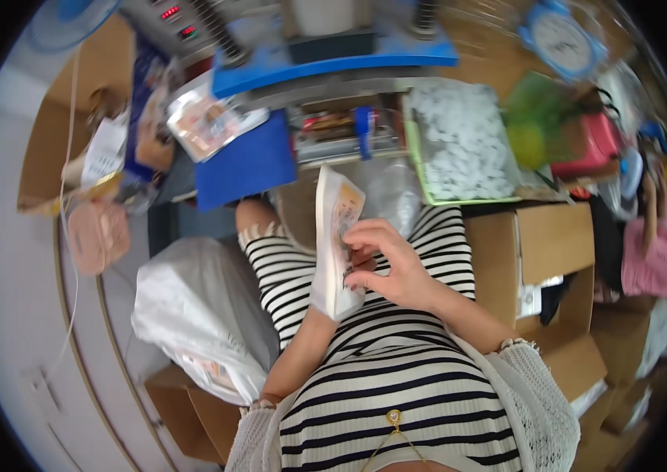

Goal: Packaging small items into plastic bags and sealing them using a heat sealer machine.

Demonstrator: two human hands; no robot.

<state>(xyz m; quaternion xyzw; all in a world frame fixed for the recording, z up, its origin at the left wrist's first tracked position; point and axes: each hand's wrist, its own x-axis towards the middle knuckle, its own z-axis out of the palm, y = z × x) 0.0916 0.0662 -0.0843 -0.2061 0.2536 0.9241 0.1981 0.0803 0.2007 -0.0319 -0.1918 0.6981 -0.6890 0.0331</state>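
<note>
Mid-frame, the right hand (390, 263) is resting loosely spread fingers against the stack (332, 244); the left is hiding behind, its grip untellable. Handling is seemingly under way, no bag standing apart yet.

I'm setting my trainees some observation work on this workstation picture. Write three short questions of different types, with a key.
1. Multiple choice: what fills the green-rimmed tray?
A) Blue clips
B) Small white pieces
C) Red cords

2. True or false: the white plastic bag stands on the person's right.

3. Fill in the gap: the hand seen in front of the stack of printed packets is the person's ____.

Key:
1. B, small white pieces
2. False; it is on the person's left
3. right hand
</note>
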